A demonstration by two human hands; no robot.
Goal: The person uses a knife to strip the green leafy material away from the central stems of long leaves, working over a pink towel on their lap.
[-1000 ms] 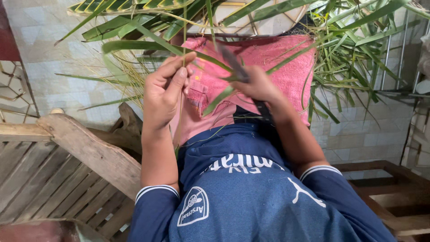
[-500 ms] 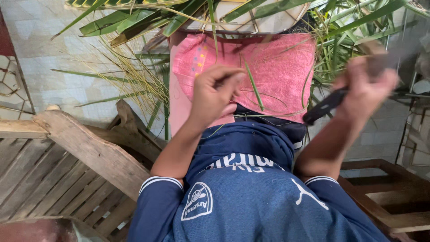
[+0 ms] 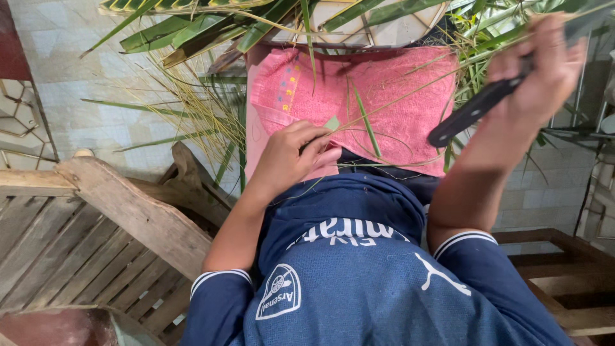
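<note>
1. Head view, left hand: the left hand (image 3: 291, 157) rests on the pink cloth (image 3: 384, 96) spread over the person's lap, fingers curled together and pinched on the near end of a thin palm-leaf strip (image 3: 410, 96). A small green tip of leaf shows just beyond the fingertips. Half a second ago this hand sat in much the same place, so it has stayed as the anchor.

2. Head view, right hand: the right hand (image 3: 535, 74) is raised at the upper right, well apart from the left, closed around the dark handle of a knife (image 3: 474, 112), whose handle end points down and to the left. A second ago this hand was at the middle of the cloth, close to the left one; since then it has swung out and upward.

3. Head view, the strip: it runs taut from the left fingertips across the cloth toward the raised right hand. Whether its far end is also caught under the right fingers I cannot tell. Judged from the wider gap between the hands, a long stripping pull along the leaf looks nearly finished.

4. Head view, surroundings: green palm fronds (image 3: 211, 29) fan across the top, pale loose fibres (image 3: 192, 109) lie left of the cloth, and a weathered wooden chair arm (image 3: 128, 205) crosses the lower left above a tiled floor (image 3: 64, 77).
</note>
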